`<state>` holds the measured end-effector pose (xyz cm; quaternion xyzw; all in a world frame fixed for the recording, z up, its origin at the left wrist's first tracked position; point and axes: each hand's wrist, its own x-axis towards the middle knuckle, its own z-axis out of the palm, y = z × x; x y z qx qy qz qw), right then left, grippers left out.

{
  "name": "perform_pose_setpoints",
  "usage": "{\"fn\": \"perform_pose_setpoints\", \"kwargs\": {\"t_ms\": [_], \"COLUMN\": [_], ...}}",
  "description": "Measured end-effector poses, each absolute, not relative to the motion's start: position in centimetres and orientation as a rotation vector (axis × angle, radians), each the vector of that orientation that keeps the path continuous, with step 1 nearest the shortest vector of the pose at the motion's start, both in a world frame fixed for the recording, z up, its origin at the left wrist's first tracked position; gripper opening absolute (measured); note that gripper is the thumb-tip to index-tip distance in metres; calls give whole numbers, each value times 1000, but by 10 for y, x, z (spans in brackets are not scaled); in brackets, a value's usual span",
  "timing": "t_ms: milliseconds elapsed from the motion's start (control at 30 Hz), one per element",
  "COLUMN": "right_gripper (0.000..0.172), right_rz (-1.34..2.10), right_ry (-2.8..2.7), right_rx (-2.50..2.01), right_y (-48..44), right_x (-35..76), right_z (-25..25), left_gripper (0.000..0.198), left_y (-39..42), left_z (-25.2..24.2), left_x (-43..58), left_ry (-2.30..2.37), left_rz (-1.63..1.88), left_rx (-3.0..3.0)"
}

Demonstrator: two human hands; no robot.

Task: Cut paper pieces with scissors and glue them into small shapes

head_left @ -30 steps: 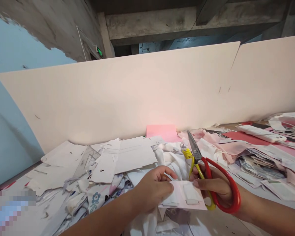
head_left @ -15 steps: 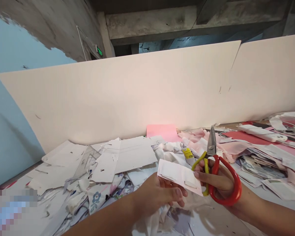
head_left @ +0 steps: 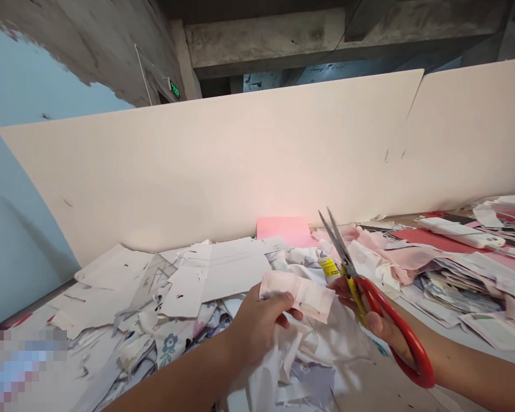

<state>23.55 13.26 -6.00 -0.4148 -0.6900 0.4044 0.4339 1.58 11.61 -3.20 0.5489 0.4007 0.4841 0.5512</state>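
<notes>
My left hand (head_left: 261,320) pinches a small pale pink piece (head_left: 315,297) with white patches, thumb on top, above the heap of scraps. On the right, my right hand (head_left: 369,309) is closed around scissors (head_left: 375,300) with red and yellow handles. Their blades point up and to the left, slightly apart, and do not touch the pink piece. The right fingers are just beside the piece's right end. A yellow-labelled item (head_left: 329,269) lies behind the piece, close to the scissors.
White sheets (head_left: 236,266) and fabric scraps cover the left and middle. A pink card (head_left: 283,230) leans on the pale board (head_left: 223,166) at the back. At right are a white power strip (head_left: 459,232), red sheets and a stack of cut pieces (head_left: 459,286).
The pink piece has been turned and now rests under my left thumb. My right hand has let go of it. The scissors have tilted left and their blades have parted.
</notes>
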Motion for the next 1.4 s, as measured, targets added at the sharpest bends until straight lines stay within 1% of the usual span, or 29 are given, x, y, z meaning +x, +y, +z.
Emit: {"fn": "perform_pose_setpoints", "kwargs": {"t_ms": [67, 167, 267, 367, 533, 667, 733, 800, 900, 1033, 1100, 1267, 1400], "right_gripper": [62, 47, 33, 27, 30, 31, 33, 35, 39, 49, 47, 38, 36], "right_rz": [1071, 1089, 1141, 1251, 1411, 1382, 1394, 1391, 1248, 929, 832, 748, 665], "right_ry": [-1711, -1758, -1816, -1784, -1663, -1732, -1759, -1791, -1872, -1868, -1908, -2199, -2302], "right_rx": [-1024, -1035, -1007, -990, -927, -952, -966, -989, -1152, -1294, -1308, -1173, -1249], "right_y": [128, 121, 115, 109, 103, 102, 101, 101, 100, 102, 107, 123, 128], "right_x": [233, 227, 223, 218, 210, 212, 213, 215, 217, 219, 221, 228, 230], "right_z": [-54, -40, -31, -33, -37, -31, -28, -27, -30, -35, -36, -41, -42], "left_gripper": [15, 17, 10, 16, 26, 34, 31, 23, 17, 19, 20, 20, 22], "left_y": [117, 115, 112, 108, 105, 102, 101, 103, 108, 115, 117, 121, 120], "left_z": [-28, -20, -18, -22, -30, -31, -31, -32, -31, -30, -30, -34, -35], "left_x": [12, 12, 17, 23, 26, 28, 29, 28, 26, 22, 21, 20, 21], "left_ry": [984, 995, 956, 878, 827, 660, 665, 752, 926, 992, 993, 1019, 1001], "left_rz": [1165, 1161, 1120, 1085, 1052, 868, 839, 894, 1097, 1297, 1332, 1410, 1453], "left_rx": [1339, 1388, 1335, 1309, 1353, 1344, 1337, 1348, 1352, 1289, 1240, 1156, 1157]}}
